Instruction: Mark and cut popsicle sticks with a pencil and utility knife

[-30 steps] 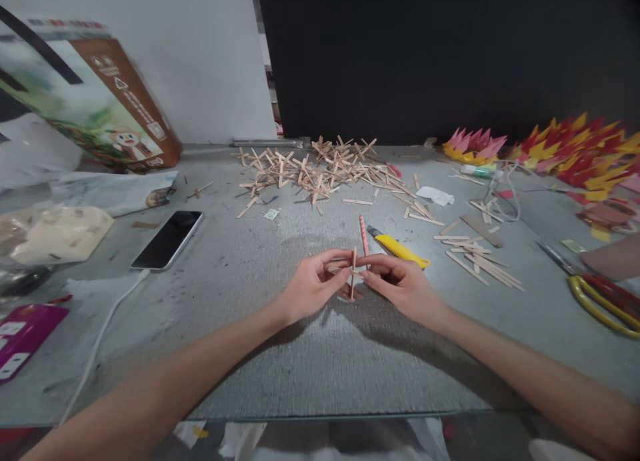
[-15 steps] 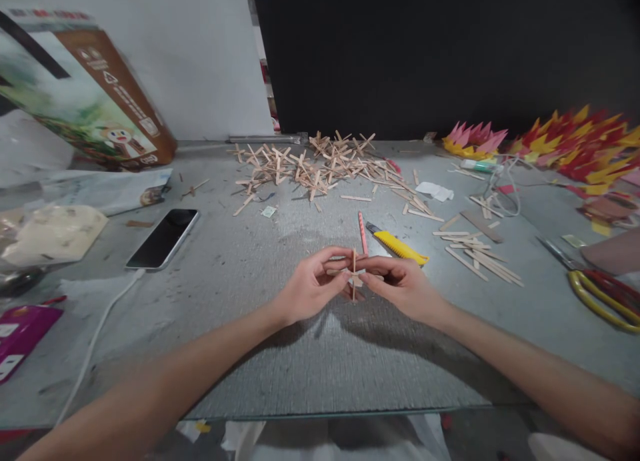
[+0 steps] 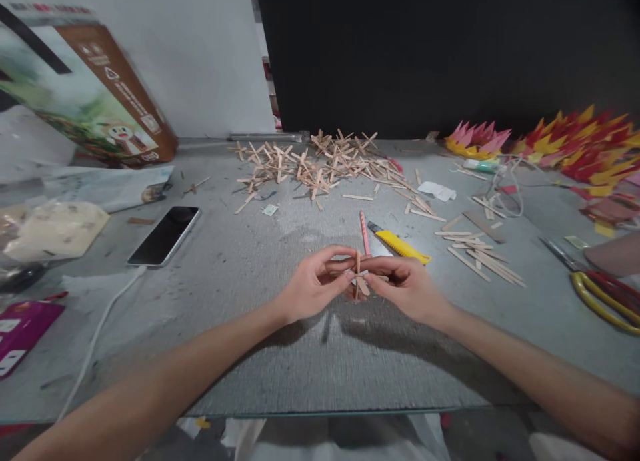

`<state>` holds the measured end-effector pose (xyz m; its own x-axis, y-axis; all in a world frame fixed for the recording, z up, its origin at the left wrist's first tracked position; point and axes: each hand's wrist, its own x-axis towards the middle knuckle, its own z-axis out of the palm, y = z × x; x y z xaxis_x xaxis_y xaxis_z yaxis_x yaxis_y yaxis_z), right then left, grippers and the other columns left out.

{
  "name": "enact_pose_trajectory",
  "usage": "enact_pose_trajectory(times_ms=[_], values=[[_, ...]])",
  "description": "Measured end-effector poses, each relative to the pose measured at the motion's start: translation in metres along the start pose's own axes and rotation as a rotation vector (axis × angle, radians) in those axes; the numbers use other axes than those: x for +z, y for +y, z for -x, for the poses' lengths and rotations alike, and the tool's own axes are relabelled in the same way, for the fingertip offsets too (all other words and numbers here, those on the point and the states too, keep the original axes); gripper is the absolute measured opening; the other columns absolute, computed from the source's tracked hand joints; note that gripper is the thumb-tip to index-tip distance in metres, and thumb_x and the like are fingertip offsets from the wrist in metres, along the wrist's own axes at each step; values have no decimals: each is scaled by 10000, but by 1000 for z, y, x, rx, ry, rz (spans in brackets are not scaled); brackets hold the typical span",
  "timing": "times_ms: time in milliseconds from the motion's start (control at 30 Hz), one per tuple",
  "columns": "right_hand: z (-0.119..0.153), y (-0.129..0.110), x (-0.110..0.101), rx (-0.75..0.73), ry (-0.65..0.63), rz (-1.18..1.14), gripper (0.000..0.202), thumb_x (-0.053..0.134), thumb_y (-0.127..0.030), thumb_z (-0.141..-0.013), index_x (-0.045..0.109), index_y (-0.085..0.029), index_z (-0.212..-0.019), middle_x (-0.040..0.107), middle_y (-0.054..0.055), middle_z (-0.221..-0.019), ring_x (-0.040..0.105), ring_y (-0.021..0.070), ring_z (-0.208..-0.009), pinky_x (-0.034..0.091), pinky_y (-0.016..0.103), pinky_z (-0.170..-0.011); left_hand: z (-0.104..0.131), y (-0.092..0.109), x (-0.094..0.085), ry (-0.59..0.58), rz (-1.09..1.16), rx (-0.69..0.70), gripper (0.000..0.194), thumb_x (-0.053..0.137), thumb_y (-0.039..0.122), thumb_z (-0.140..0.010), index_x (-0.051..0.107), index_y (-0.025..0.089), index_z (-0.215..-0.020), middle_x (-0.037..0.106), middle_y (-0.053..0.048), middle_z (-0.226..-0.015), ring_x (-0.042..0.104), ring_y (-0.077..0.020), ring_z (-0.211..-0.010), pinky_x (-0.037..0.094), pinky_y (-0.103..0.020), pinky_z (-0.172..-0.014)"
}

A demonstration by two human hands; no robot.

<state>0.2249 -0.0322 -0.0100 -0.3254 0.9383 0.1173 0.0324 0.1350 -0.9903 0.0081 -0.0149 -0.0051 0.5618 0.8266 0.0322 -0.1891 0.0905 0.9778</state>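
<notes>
Between my two hands, low over the grey table, is a small piece of crossed wooden sticks (image 3: 363, 286), one stick upright and another tilted toward me. My left hand (image 3: 316, 282) pinches it from the left with thumb and fingers. From the right, my right hand (image 3: 407, 286) closes its thumb and fingers on the same piece. Fingers hide part of the sticks. Just beyond my fingers lie a pink patterned strip (image 3: 363, 232) and a yellow box cutter (image 3: 401, 245).
A pile of crossed sticks (image 3: 313, 168) lies at the back. Loose sticks (image 3: 483, 256) and scissors (image 3: 595, 291) are on the right, with red and yellow paper shapes (image 3: 585, 148) behind. A phone (image 3: 165, 236) with its cable and a printed box (image 3: 100, 94) stand left.
The crossed sticks have turned slightly between my fingers, so one stick now points down toward me. Both hands keep nearly the same place and grip.
</notes>
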Motion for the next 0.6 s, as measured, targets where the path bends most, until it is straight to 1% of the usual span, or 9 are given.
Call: enact_pose_trajectory(times_ms=[133,300,400,600], values=[[1,0,0,-8,-13,37,225,708,-358,-951,804,-201,-1080,796,71,-986,714,160,-732,579,283,-649,0,-3,-2,-26,9,20,382,736,374,-955,589,168,-1241,785,-143,-1138,798,-217,-827,655,-362,-785],[2,2,-5,-1,-26,214,305,681,-436,-962,817,-210,-1116,802,74,-985,656,162,-680,497,273,-546,0,-1,-4,-16,-17,0,394,738,373,-950,593,164,-1252,780,-144,-1147,796,-210,-770,661,-365,-751],[1,5,-7,-3,-43,248,327,669,-457,-972,816,-232,-1158,804,71,-980,681,196,-746,510,293,-574,1,-1,-4,-24,-8,0,410,735,388,-950,582,166,-1260,781,-147,-1145,798,-220,-771,666,-384,-755],[-3,9,-9,-35,-55,235,323,669,-449,-982,812,-244,-1186,808,82,-1120,725,208,-820,560,316,-669,1,-4,-1,16,-21,0,404,717,406,-961,551,184,-1255,784,-141,-1168,801,-217,-766,666,-382,-754]])
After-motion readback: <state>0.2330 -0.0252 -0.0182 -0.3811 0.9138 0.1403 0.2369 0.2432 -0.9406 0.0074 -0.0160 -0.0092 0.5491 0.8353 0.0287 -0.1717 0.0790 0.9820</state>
